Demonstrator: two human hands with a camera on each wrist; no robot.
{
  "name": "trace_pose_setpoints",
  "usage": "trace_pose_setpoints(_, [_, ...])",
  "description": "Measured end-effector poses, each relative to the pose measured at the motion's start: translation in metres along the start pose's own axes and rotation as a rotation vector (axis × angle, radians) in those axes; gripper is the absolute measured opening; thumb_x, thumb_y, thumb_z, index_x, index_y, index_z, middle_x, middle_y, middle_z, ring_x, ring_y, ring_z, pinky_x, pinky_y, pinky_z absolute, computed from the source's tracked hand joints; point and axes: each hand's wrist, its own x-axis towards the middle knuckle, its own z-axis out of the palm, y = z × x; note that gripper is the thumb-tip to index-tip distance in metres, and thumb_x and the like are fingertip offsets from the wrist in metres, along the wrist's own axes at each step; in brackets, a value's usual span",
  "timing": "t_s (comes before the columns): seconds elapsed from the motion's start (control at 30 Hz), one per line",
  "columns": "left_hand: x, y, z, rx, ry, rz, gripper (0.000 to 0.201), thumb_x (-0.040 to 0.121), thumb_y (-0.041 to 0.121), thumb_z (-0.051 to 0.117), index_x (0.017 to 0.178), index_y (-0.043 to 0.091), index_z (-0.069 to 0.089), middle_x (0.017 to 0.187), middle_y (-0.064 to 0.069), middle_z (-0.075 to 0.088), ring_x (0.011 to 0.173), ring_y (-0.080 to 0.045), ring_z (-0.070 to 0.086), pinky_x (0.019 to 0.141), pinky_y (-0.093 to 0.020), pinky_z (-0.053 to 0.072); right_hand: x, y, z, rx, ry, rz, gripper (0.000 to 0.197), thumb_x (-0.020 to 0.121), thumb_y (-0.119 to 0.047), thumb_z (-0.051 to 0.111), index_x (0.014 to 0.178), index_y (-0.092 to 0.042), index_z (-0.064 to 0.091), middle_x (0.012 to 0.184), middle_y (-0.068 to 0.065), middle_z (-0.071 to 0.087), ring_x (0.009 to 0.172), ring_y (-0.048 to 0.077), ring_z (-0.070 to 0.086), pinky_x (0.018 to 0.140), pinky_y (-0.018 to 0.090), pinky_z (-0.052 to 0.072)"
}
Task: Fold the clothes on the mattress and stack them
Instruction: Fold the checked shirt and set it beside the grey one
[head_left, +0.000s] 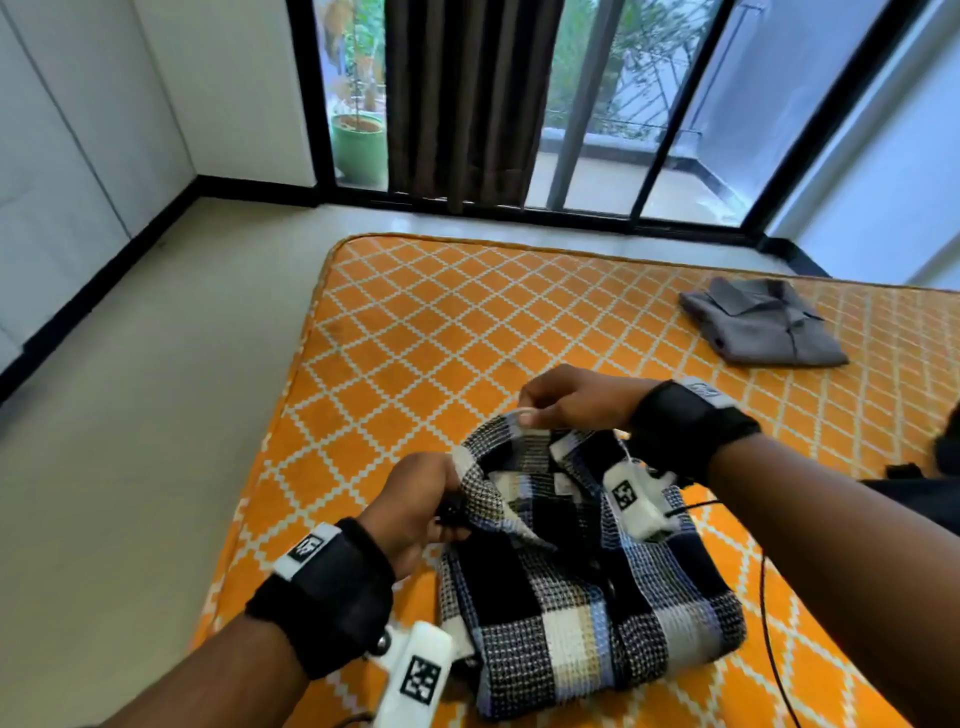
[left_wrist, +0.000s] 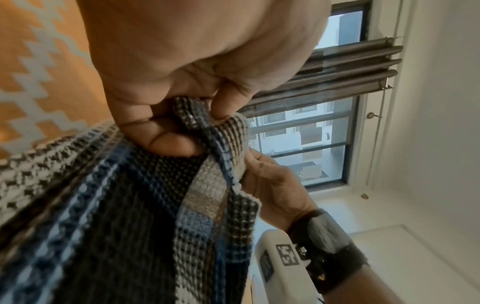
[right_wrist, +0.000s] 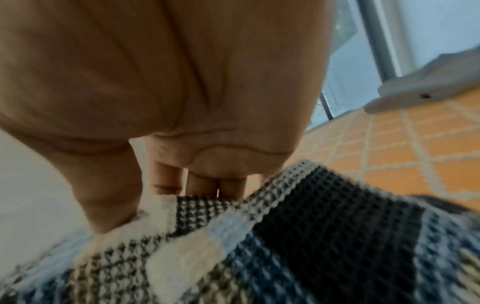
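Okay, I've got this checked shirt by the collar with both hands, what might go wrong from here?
Both hands, left hand and right hand, pinch only the collar of the checked shirt, so lifting it may undo the fold below. The black cable beside the shirt might snag. The grey shirt lies some way off, so carrying could loosen it.

Orange mattress (head_left: 415, 332) with a white diamond lattice, laid on a pale floor (head_left: 171, 415). On it, near the front edge, a folded checked shirt (head_left: 587, 613) in black, white and blue. Well apart, toward the far right corner, a folded grey shirt (head_left: 761, 325), lying flat.
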Motion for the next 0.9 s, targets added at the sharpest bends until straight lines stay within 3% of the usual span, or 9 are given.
trace_pose_setpoints(0.1, [0.001, 0.001, -0.003, -0.054, -0.048, -0.053, 0.019, 0.085, 0.031, 0.049, 0.071, 0.021, 0.040, 0.076, -0.010, 0.035, 0.083, -0.028, 0.034, 0.060, -0.041, 0.035, -0.001, 0.010, 0.000, 0.295, 0.111, 0.121, 0.040, 0.097, -0.027, 0.070, 0.058, -0.021, 0.066, 0.065, 0.001, 0.049, 0.060, 0.018, 0.043, 0.068, 0.034, 0.034])
trace_pose_setpoints(0.17, [0.002, 0.001, -0.003, 0.058, -0.102, -0.030, 0.044, 0.075, 0.063, 0.058, 0.087, 0.022, 0.049, 0.085, -0.007, 0.039, 0.082, -0.028, 0.034, 0.062, -0.041, 0.035, -0.002, 0.013, 0.004, 0.355, 0.106, 0.192, 0.034, 0.080, -0.044, 0.081, 0.071, -0.014, 0.068, 0.077, 0.013, 0.056, 0.069, 0.027, 0.051, 0.074, 0.038, 0.039])
trace_pose_setpoints(0.27, [0.001, -0.009, 0.002, 0.653, 0.099, 0.235, 0.080, 0.069, 0.090, 0.058, 0.093, 0.015, 0.045, 0.090, -0.001, 0.048, 0.079, -0.028, 0.047, 0.066, -0.034, 0.037, 0.004, 0.009, 0.013, 0.334, 0.073, 0.211, 0.046, 0.084, -0.045, 0.076, 0.085, 0.001, 0.068, 0.088, 0.022, 0.070, 0.077, 0.037, 0.064, 0.084, 0.044, 0.045])
trace_pose_setpoints(0.37, [-0.002, -0.014, 0.005, 0.998, 0.343, 0.554, 0.068, 0.075, 0.081, 0.063, 0.108, 0.025, 0.043, 0.106, 0.005, 0.044, 0.096, -0.018, 0.046, 0.080, -0.034, 0.041, 0.005, 0.001, 0.019, 0.223, 0.146, 0.158, 0.069, 0.086, -0.053, 0.074, 0.103, 0.013, 0.063, 0.111, 0.037, 0.064, 0.102, 0.053, 0.062, 0.091, 0.046, 0.048])
trace_pose_setpoints(0.43, [0.002, -0.013, 0.005, 0.993, 0.313, 0.600, 0.047, 0.080, 0.066, 0.070, 0.097, 0.027, 0.052, 0.093, 0.007, 0.054, 0.088, -0.019, 0.056, 0.070, -0.032, 0.040, -0.003, -0.002, 0.020, -0.014, 0.184, 0.152, 0.056, 0.085, -0.063, 0.073, 0.090, -0.008, 0.066, 0.088, 0.015, 0.065, 0.088, 0.036, 0.062, 0.080, 0.040, 0.044])
trace_pose_setpoints(0.53, [0.006, -0.011, 0.008, 0.958, 0.255, 0.575, 0.031, 0.085, 0.054, 0.074, 0.086, 0.025, 0.063, 0.075, 0.004, 0.061, 0.078, -0.024, 0.063, 0.061, -0.030, 0.037, -0.024, -0.003, 0.029, -0.558, 0.371, 0.317, 0.063, 0.068, -0.090, 0.064, 0.086, -0.029, 0.061, 0.093, -0.005, 0.060, 0.095, 0.023, 0.052, 0.089, 0.045, 0.043])
trace_pose_setpoints(0.63, [0.005, -0.008, 0.009, 0.940, 0.280, 0.638, 0.033, 0.091, 0.042, 0.072, 0.119, 0.026, 0.065, 0.086, -0.001, 0.070, 0.086, -0.026, 0.068, 0.069, -0.033, 0.050, -0.039, 0.009, 0.031, -0.497, 0.543, 0.408, 0.075, 0.055, -0.101, 0.057, 0.083, -0.031, 0.061, 0.099, -0.001, 0.059, 0.097, 0.024, 0.056, 0.086, 0.045, 0.053])
trace_pose_setpoints(0.7, [0.007, -0.008, 0.005, 0.930, 0.281, 0.654, 0.039, 0.094, 0.036, 0.070, 0.128, 0.029, 0.054, 0.078, 0.001, 0.064, 0.074, -0.024, 0.064, 0.063, -0.034, 0.046, -0.049, 0.021, 0.027, -0.368, 0.581, 0.404, 0.061, 0.065, -0.085, 0.073, 0.085, -0.028, 0.063, 0.101, 0.001, 0.061, 0.094, 0.024, 0.060, 0.079, 0.041, 0.056])
trace_pose_setpoints(0.9, [0.005, -0.010, 0.002, 0.962, 0.258, 0.640, 0.006, 0.099, 0.033, 0.063, 0.099, 0.027, 0.061, 0.069, 0.004, 0.056, 0.062, -0.019, 0.054, 0.059, -0.029, 0.034, -0.064, 0.051, 0.025, -0.056, 0.725, 0.440, 0.013, 0.073, -0.012, 0.083, 0.069, -0.017, 0.071, 0.073, 0.001, 0.072, 0.074, 0.022, 0.069, 0.065, 0.035, 0.055])
